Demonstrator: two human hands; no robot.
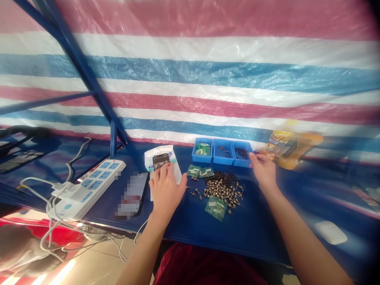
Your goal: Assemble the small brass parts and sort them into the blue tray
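Note:
My left hand [164,184] lies over a dark phone [160,159], its fingers spread and its fingertips at the screen. Under that phone is a white packet [175,158]. With closed fingers, my right hand [264,170] grips the right edge of the rightmost blue bin [242,162]. That bin holds small dark pieces; the middle bin [223,159] has a few screws in it, and the left bin [202,158] holds green bags. Between my hands lies a heap of brass-coloured screw-like parts [224,188] with black screws [227,178] behind it.
Small green bags [216,208] lie around the heap. A second phone [133,194] and a white power strip [92,190] with cables are at left. Blurred yellow bottles [280,144] stand at right, near a white case [331,232]. A striped sheet [208,79] hangs behind.

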